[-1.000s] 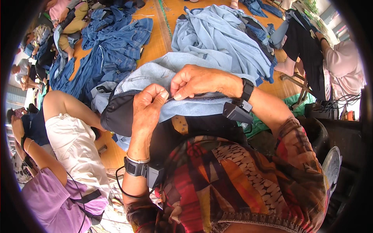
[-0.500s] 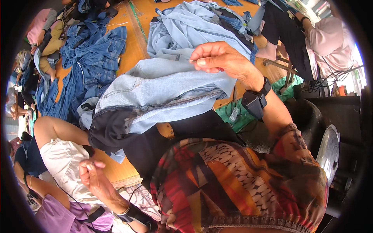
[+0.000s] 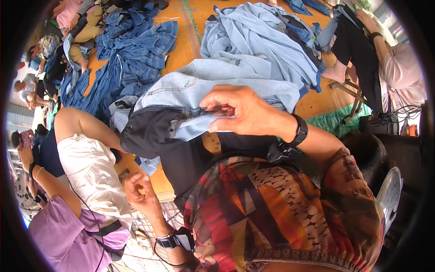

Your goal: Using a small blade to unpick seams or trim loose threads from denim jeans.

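Observation:
My right hand [image 3: 256, 113] is over the light-blue denim garment [image 3: 226, 81] across my lap. Between its fingers is a small dark-red tool [image 3: 225, 110]; its tip is blurred, so I cannot tell its exact kind. The fingers are right at a dark seam of the garment, whose black part [image 3: 147, 131] lies to their left. Lower left, away from the cloth, my left hand [image 3: 142, 195] is raised with loosely curled fingers apart. Nothing shows in it.
More light-blue denim [image 3: 253, 36] is heaped beyond my lap on the wooden platform [image 3: 179, 50]. A dark-blue denim pile [image 3: 136, 50] lies far left. A person in white shorts [image 3: 90, 167] sits close at my left; another person [image 3: 398, 72] sits far right. A metal lid [image 3: 389, 195] stands at my right.
My right hand has come down and nearer from above the denim to its seam, and the dark-red tool shows more. My left hand has loosened from a closed pinch. The whole view has shifted.

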Demonstrator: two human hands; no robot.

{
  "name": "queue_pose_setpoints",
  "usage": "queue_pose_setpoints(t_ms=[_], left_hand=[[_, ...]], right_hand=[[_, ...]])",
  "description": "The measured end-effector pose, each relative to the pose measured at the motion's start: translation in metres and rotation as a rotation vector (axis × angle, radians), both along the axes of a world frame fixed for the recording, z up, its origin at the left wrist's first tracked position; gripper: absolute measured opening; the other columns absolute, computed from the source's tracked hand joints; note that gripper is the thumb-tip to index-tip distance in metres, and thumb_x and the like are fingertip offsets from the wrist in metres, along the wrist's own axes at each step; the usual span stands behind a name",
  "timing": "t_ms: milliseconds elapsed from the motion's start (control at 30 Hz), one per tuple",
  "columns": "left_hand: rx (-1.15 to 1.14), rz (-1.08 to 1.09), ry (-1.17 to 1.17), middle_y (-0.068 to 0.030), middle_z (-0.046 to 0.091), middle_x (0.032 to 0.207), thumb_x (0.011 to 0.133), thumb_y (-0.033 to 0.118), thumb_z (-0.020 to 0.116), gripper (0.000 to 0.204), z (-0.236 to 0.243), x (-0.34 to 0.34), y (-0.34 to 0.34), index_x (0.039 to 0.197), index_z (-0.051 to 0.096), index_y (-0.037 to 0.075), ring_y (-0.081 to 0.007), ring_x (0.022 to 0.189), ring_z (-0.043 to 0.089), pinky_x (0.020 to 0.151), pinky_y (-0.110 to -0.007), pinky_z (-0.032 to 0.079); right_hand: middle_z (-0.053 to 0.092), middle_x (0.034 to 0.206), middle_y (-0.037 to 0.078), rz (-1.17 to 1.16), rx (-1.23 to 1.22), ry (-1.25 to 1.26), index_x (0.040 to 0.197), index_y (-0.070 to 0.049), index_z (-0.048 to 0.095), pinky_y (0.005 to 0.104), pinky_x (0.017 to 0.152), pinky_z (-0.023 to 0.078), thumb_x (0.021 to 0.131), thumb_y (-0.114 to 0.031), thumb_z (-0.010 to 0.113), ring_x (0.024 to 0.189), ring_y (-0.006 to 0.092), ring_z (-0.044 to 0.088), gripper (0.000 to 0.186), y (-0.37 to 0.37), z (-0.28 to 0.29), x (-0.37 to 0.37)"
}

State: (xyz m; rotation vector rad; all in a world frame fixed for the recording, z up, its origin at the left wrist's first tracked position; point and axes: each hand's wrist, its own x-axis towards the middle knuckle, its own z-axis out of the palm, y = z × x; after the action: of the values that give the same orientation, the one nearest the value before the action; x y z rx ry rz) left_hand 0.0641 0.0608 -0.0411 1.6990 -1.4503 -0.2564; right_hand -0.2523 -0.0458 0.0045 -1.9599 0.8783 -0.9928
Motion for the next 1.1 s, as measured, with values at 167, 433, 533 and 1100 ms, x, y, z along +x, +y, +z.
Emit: queue_pose_setpoints(t_ms=[167,433,533,1100], left_hand=[[-0.281,-0.394,-0.270,-0.0100,0.061,0.103,0.066,0.005,0.075,0.033,0.058,-0.080,-0.054,0.095,0.061,0.005,-0.0293,0.095,0.054,0.085,-0.039,0.042],[-0.166,-0.403,-0.212,-0.0050,0.061,0.081,0.069,-0.001,0.068,0.019,0.025,-0.083,-0.087,0.086,0.062,0.007,-0.0237,0.079,0.054,0.072,-0.035,0.039],[-0.110,-0.413,-0.091,-0.0046,0.060,0.075,0.072,-0.002,0.066,0.012,0.030,-0.080,-0.087,0.082,0.062,0.004,-0.0188,0.071,0.053,0.069,-0.030,0.040],[0.079,-0.433,0.471,-0.0064,0.064,0.097,0.080,-0.012,0.058,0.012,0.035,-0.080,-0.081,0.087,0.062,-0.002,-0.0020,0.050,0.049,0.044,-0.016,0.037]], right_hand=[[0.058,0.087,0.004,-0.130,-0.280,0.198,0.093,-0.005,0.056,0.0332,0.060,0.048,0.070,-0.010,0.072,0.074,0.0221,0.061,0.028,0.004,-0.004,0.039],[0.053,0.067,0.002,-0.139,-0.060,-0.114,0.077,-0.003,0.057,0.0280,0.054,0.040,0.077,0.000,0.064,0.062,0.0112,0.052,0.008,-0.012,-0.018,0.054],[0.047,0.061,-0.002,-0.064,0.420,-0.341,0.069,-0.003,0.053,0.0269,0.054,0.036,0.080,-0.006,0.063,0.058,0.0069,0.043,0.016,-0.020,-0.012,0.051],[0.041,0.064,-0.001,-0.035,0.106,-0.053,0.077,-0.003,0.048,0.0262,0.054,0.035,0.084,-0.012,0.059,0.062,0.0070,0.037,0.015,-0.044,0.005,0.059]])
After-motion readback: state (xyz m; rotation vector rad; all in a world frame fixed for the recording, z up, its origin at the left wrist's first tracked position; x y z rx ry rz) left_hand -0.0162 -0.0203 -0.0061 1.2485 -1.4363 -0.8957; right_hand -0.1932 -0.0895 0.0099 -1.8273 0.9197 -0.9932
